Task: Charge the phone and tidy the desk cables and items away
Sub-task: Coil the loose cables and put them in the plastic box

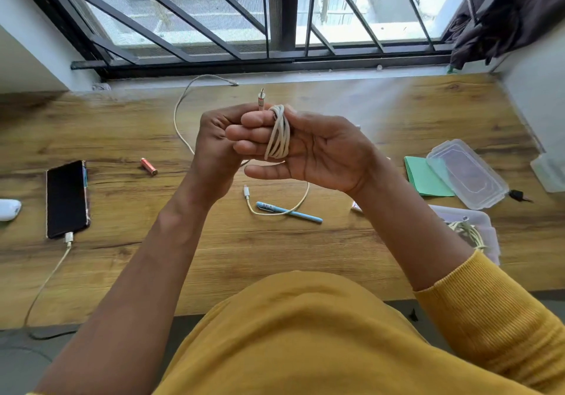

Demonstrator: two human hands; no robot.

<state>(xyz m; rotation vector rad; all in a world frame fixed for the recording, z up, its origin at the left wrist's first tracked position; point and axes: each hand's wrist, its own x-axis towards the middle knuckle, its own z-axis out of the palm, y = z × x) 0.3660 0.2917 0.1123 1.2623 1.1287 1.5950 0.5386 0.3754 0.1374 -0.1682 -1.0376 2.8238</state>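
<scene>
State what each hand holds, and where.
A coiled white cable: wound around the right hand's fingers; the left hand pinches its plug end.

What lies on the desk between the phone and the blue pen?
In the head view, a red battery lies on the desk between the phone and the blue pen, partly behind the left forearm.

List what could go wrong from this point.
1. The coiled cable is wound round the right hand fingers with its plug end pinched by the left hand; loosening that grip may let the loops spring open.
2. The loose cable trailing across the desk could snag the pen it crosses.
</scene>
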